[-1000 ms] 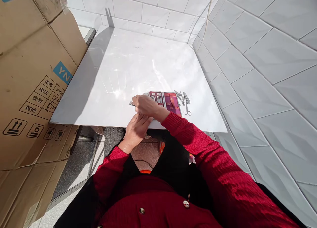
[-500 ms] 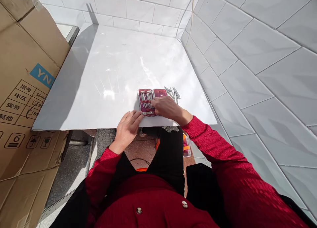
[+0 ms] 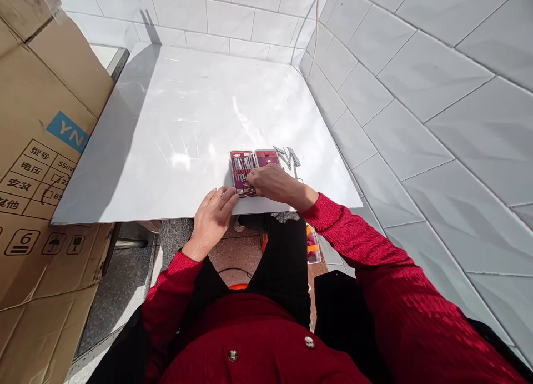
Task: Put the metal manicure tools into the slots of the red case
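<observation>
An open manicure set case (image 3: 234, 175) with maroon lining lies near the front edge of the white table. Slim metal manicure tools (image 3: 242, 164) stand in a row in its left half. My right hand (image 3: 277, 183) is over the case, partly covering the right half. Its thumb and fingers are pinched low in the left half, by a small shiny metal piece; whatever they grip is hidden. My left hand (image 3: 213, 214) lies with fingers stretched out, its fingertips at the case's lower left corner. Several loose metal tools (image 3: 288, 157) lie just right of the case.
The white table (image 3: 187, 100) meets tiled walls at the back and right. A big cardboard box (image 3: 45, 167) stands along the left side. Below the table's front edge, a clear container with orange parts (image 3: 313, 245) sits on the right.
My right hand has shifted slightly down and left within the case, with a small shiny piece showing by its fingertips. My left hand stays by the corner. The view has moved slightly.
</observation>
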The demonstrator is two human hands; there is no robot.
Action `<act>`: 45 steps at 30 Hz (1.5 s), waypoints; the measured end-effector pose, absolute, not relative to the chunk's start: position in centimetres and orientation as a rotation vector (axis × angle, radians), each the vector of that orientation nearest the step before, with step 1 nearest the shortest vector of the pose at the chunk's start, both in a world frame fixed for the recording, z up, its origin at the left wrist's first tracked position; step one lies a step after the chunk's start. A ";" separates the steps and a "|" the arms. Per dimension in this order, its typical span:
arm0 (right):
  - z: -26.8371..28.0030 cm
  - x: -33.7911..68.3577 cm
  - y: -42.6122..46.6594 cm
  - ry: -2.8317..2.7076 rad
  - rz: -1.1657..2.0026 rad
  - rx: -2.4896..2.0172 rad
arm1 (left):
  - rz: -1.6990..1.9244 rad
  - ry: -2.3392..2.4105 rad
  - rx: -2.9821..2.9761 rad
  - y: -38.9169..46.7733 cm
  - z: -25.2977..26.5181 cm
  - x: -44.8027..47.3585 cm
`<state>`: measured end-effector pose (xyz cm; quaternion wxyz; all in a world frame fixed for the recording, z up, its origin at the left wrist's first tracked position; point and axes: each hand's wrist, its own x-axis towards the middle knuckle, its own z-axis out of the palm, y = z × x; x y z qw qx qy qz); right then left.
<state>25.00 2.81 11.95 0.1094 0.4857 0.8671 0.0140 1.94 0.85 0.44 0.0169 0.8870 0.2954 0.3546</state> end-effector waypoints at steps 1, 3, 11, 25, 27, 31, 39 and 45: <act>12.0 25.0 2.9 2.553 0.039 1.425 | 1.105 0.916 2.757 0.9 0.4 2.0; 12.1 25.0 3.0 2.557 0.032 1.419 | 1.101 0.917 2.754 0.9 0.5 2.0; 12.7 24.5 3.3 2.541 -0.091 1.487 | 1.098 0.922 2.768 0.8 0.7 2.1; 5.0 25.7 1.6 3.155 -0.406 1.992 | 0.946 1.007 2.765 0.8 1.2 1.9; 3.8 26.3 1.0 3.266 -0.407 2.177 | 0.906 1.021 2.787 0.8 1.4 1.9; 3.0 28.7 0.2 3.268 -0.284 2.630 | 0.924 1.045 2.845 0.9 1.6 1.9; 2.0 30.8 -1.8 3.097 -0.265 2.843 | 1.046 1.028 2.773 1.4 3.2 2.1; 1.6 30.7 -1.4 3.084 -0.333 2.846 | 0.855 1.108 2.835 3.6 5.7 4.8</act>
